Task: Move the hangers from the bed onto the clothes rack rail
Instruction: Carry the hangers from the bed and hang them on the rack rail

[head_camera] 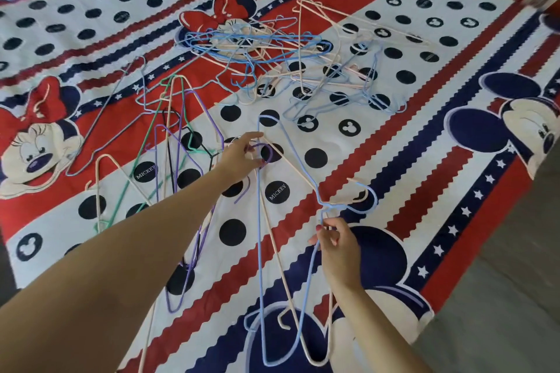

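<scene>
We are picking up hangers from the bed (439, 160). Our right hand (336, 247) pinches a blue hanger (260, 221) and a cream hanger (274, 239) near their hooks. Our left hand (242, 154) reaches for a purple hanger (194, 179), fingers apart around its hook. Many more hangers (272, 60) lie far away. Next we should grab the purple one. We see no rack.

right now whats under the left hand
The left hand reaches over a purple hook and cream hanger wire on the bedsheet. Whatever lies beneath the palm itself is covered.
</scene>
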